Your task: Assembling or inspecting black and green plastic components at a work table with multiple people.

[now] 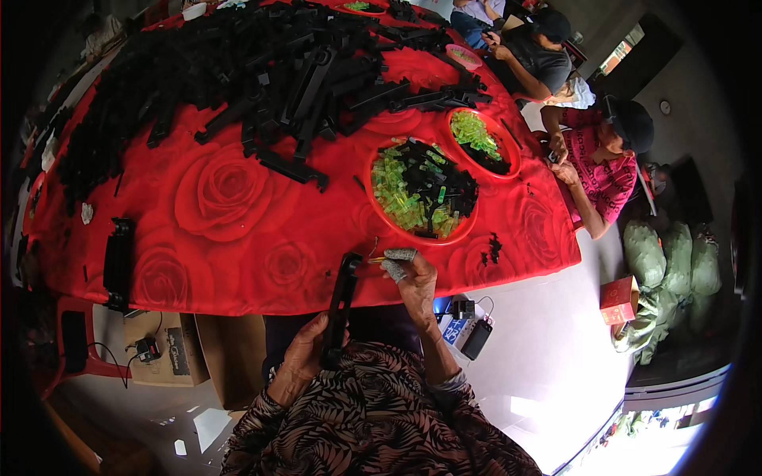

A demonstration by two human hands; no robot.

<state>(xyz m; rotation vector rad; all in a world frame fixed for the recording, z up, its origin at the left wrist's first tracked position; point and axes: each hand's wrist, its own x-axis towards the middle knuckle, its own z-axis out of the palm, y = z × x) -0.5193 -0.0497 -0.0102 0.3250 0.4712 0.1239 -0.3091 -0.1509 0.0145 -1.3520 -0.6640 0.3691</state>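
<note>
Two hands are working at the table's near edge: the left hand [305, 353] is gripping a long black plastic bar [341, 305] upright, while the right hand [413, 278], fingertips taped, is pinching a small yellow-green piece [376, 259] against the bar's top end. Keeping the bar steady and the piece squarely aligned is probably helping most. A rose-printed red tablecloth [230, 206] is carrying a heap of black bars [262, 63] and two red bowls [379, 208] of green pieces, with other people sitting at the far right.

Both forearms enter from lower edge, patterned sleeves to the wrists. Left hand [305, 353] low and near the body — fingers curled shut around the lower end of a long black part [341, 305], held upright. Right hand [413, 278] raised higher, wrist bent, taped fingertips [399, 255] pinched together at the part's upper end. Hands apart, one above the other.
</note>
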